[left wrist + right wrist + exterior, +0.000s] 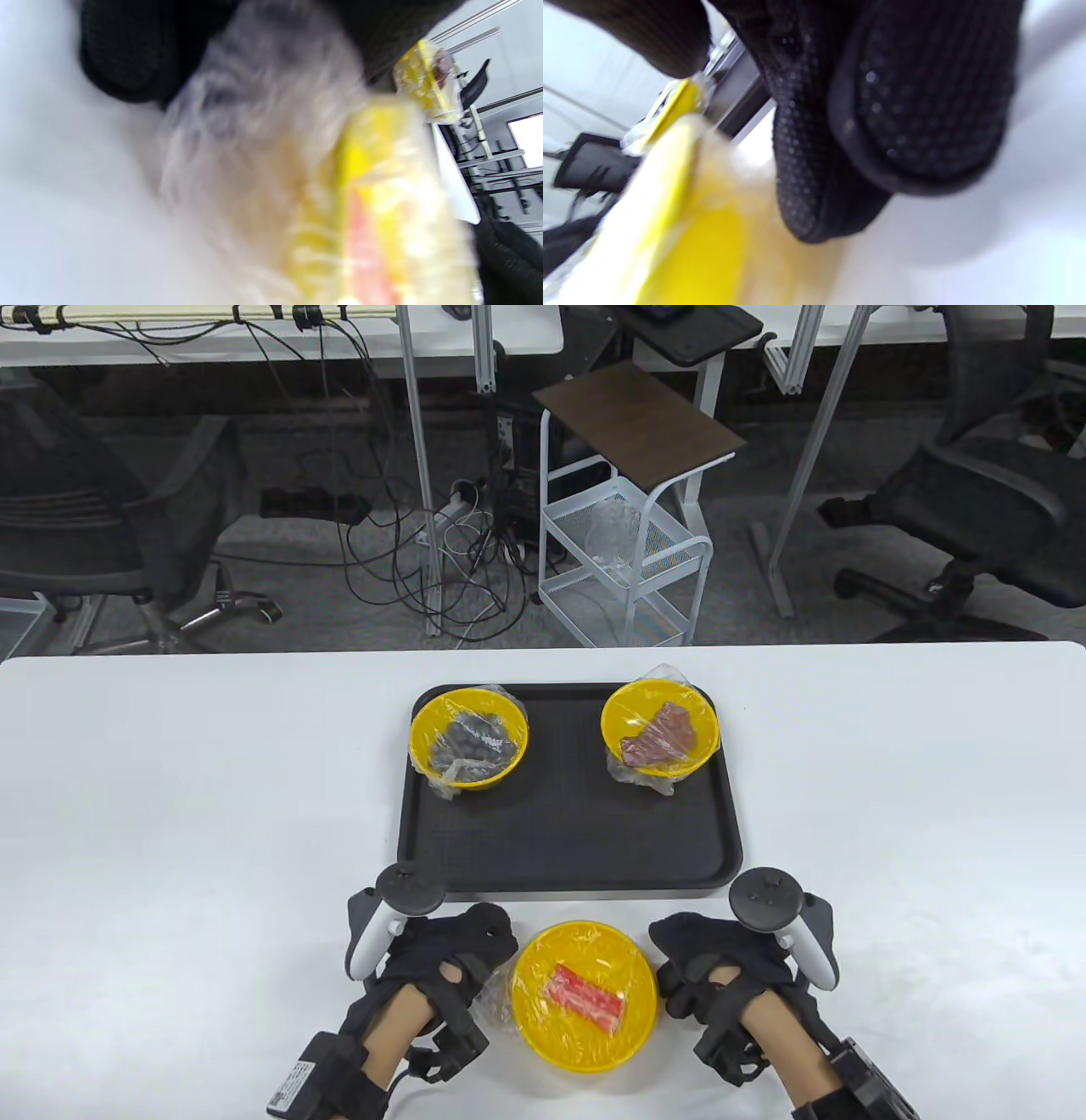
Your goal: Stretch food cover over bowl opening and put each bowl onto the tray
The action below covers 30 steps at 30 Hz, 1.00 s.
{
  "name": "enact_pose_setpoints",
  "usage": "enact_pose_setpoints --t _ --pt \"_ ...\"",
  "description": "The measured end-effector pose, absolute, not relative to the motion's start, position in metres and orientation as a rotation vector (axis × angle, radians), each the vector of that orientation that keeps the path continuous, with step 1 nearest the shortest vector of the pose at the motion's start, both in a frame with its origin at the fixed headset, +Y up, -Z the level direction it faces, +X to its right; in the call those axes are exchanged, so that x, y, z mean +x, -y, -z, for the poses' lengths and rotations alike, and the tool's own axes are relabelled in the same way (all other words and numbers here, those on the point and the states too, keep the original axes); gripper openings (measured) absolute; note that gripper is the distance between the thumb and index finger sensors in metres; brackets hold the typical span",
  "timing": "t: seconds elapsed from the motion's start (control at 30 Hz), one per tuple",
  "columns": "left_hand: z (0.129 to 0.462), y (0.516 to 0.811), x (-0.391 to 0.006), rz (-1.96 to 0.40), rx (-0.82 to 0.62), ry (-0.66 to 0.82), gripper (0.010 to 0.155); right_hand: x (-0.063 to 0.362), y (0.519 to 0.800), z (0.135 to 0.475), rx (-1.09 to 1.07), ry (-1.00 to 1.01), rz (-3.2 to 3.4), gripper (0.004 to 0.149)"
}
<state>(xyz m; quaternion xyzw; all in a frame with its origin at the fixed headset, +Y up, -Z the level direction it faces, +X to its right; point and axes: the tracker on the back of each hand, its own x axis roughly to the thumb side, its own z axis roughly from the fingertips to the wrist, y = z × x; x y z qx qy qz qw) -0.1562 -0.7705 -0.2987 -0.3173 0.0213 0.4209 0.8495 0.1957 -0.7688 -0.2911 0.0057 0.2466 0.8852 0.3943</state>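
A yellow bowl (585, 994) holding a red-and-white crab stick (585, 998) stands on the white table just in front of the black tray (568, 848). Clear food cover (494, 1003) is stretched over its opening and bunches at its left side. My left hand (501, 963) curls at that side and holds the bunched film (254, 127). My right hand (666, 976) curls round the bowl's right rim (670, 169), its fingers (916, 106) beside the wall. Two covered yellow bowls sit on the tray: one with dark grapes (468, 736), one with meat (660, 727).
The tray's near half (568, 831) is bare black surface. White table (170, 857) stretches wide on both sides. Beyond the far edge stand a white wire cart (624, 560), cables and office chairs.
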Motion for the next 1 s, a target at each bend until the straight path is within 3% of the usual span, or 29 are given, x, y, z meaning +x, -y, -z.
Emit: enact_pose_setpoints --t 0.1,0.2,0.33,0.53,0.73,1.0 --pt "0.298 0.751 -0.162 -0.866 -0.525 0.013 0.066 0.18 0.768 0.285 0.114 -0.721 -2.292 0.079" --pt "0.296 0.729 -0.17 -0.761 -0.3 0.024 0.071 0.164 0.764 0.281 0.172 -0.708 -2.406 0.066" --pt "0.295 0.716 -0.184 -0.629 -0.153 -0.026 0.079 0.155 0.76 0.281 0.228 -0.637 -2.487 0.055" --pt "0.302 0.726 -0.205 -0.443 -0.209 -0.162 0.09 0.163 0.739 0.298 0.165 -0.566 -2.466 0.054" --pt "0.307 0.745 -0.215 -0.43 -0.322 -0.221 0.092 0.163 0.697 0.345 0.088 -0.418 -2.509 0.052" --pt "0.305 0.75 -0.215 -0.415 -0.35 -0.234 0.092 0.145 0.702 0.406 -0.032 -0.409 -2.484 0.051"
